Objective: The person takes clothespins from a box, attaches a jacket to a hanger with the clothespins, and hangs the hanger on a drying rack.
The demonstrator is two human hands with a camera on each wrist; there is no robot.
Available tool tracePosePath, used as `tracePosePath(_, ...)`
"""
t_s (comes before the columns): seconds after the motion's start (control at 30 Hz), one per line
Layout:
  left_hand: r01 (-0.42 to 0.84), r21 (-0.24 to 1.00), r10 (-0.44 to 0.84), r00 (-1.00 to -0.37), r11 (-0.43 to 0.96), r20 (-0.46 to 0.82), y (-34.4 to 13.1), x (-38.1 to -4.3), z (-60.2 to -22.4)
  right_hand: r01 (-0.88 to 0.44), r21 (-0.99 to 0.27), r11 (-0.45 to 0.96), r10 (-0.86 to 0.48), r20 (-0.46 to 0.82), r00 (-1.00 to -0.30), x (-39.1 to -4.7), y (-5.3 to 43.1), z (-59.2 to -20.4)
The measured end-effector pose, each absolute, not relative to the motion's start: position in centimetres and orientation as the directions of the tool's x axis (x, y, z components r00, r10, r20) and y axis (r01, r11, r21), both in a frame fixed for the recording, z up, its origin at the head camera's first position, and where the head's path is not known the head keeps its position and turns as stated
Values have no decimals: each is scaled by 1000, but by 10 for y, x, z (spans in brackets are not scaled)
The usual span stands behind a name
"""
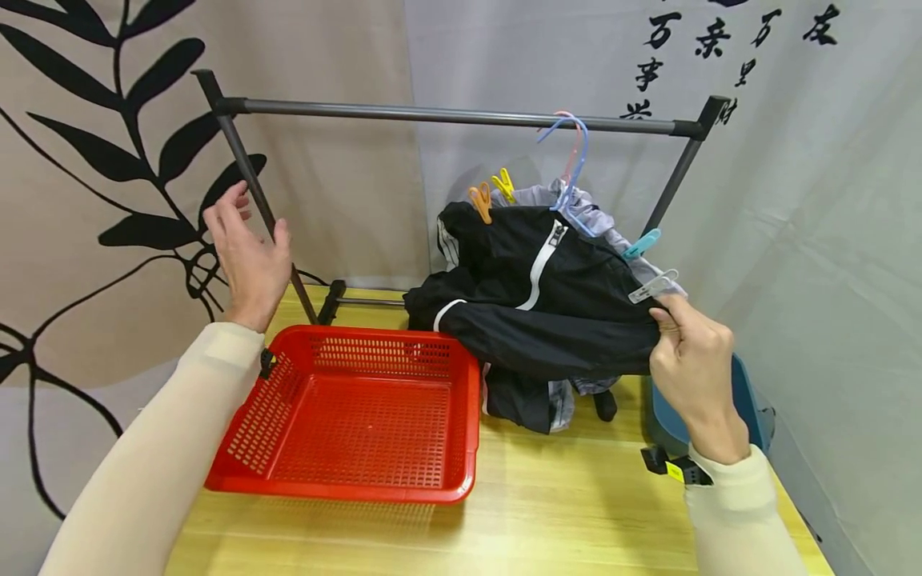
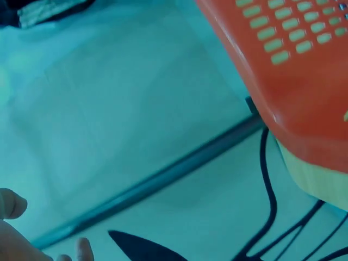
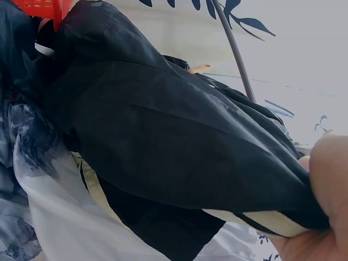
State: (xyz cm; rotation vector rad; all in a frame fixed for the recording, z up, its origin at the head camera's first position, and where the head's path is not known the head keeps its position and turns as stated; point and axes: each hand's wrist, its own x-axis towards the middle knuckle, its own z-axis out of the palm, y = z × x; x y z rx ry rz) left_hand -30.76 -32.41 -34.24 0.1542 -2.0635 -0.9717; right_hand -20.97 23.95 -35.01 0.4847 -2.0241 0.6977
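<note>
A black zip jacket (image 1: pixel 497 256) with white trim hangs from a blue hanger (image 1: pixel 584 150) on the rack's bar (image 1: pixel 403 114). My right hand (image 1: pixel 695 372) pinches the jacket's right edge and holds that part out sideways. In the right wrist view the fabric (image 3: pixel 147 125) stretches from the thumb. Orange (image 1: pixel 481 206), yellow (image 1: pixel 503 186), teal (image 1: pixel 642 244) and white (image 1: pixel 651 286) clothespins are clipped along the garments. Beside the rack's left post (image 1: pixel 245 164), my left hand (image 1: pixel 252 260) is raised, fingers loosely bent, holding nothing. Whether it touches the post is unclear.
A red plastic basket (image 1: pixel 471 480) stands on the wooden table (image 1: pixel 562 512), left of the jacket. Grey patterned clothing (image 1: pixel 562 404) hangs behind the jacket, and a pink hanger hook shows behind the blue one. A blue bin (image 1: pixel 745 400) stands beyond my right wrist.
</note>
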Motion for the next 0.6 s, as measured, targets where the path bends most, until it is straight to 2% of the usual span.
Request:
tracePosePath(0.43, 193, 720, -418, -703, 666, 576, -348, -330, -334, -572, -289, 767, -43, 867, -497, -211, 240, -356)
tracePosePath(0.6, 143, 714, -449, -689, 686, 569, -347, -336, -334, -570, -298, 766, -34, 867, -498, -209, 239, -356)
